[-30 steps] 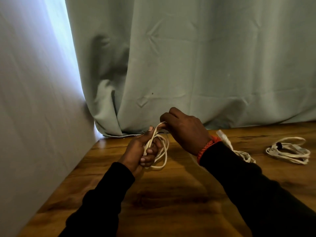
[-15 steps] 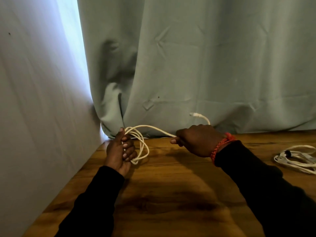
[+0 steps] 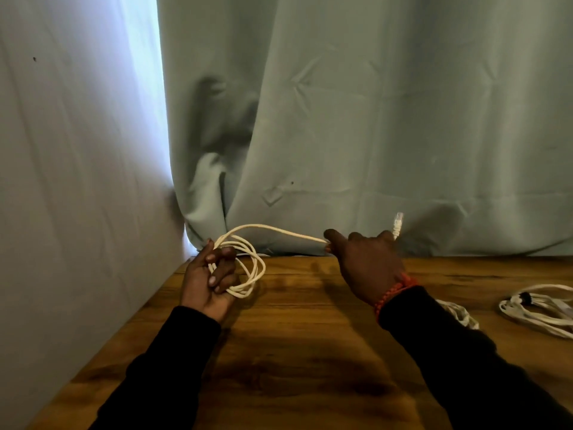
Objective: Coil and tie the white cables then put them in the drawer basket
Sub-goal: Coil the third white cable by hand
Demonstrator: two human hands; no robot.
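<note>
Above the wooden worktop, a coil of white cable is gripped by the curled fingers of the left hand, its loose end is pinched by the right hand, and a tied white cable is seen lying far right.

Left hand curls shut, palm up (fingers bent); right hand pinches, forefinger extended.

text: none readable | labels: none | brands: none | numbers: none | signs: none | cables: bare white, no print | curtain: plain | wall: plain | surface: wood grain only
</note>
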